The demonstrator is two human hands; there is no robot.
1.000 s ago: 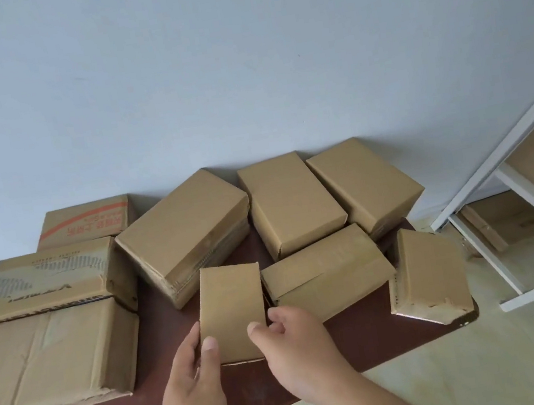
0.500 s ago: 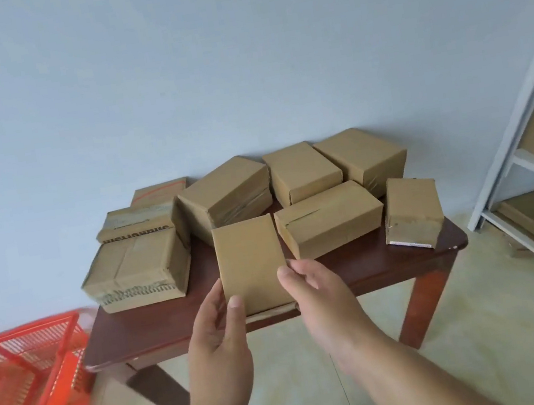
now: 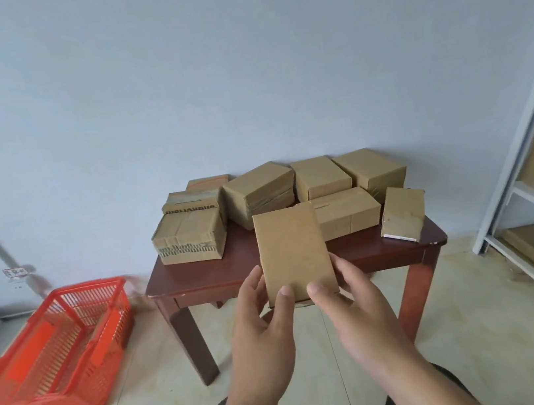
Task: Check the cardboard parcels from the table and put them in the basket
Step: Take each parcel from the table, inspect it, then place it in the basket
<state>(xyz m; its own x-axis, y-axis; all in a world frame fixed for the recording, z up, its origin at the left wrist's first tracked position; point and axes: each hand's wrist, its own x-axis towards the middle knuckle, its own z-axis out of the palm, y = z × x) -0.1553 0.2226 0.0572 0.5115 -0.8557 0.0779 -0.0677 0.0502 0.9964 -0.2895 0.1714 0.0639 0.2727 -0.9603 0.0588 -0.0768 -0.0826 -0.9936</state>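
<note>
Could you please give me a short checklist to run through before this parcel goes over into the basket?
1. Grip: left hand and right hand both hold the small parcel, thumbs on its face: ok.
2. Parcel lifted off the table: ok.
3. Facing side looks undamaged: ok; the back: cannot tell.
4. Red basket on the floor to the left, open top: ok.
5. Room in the basket: looks empty, ok.
6. Seven parcels remain on the table, none at the near edge: ok.

Print: I see dark upside-down lettering on one box (image 3: 194,209), not legible to me. Small red-edged wall label (image 3: 15,272): characters too blurred to read.
</note>
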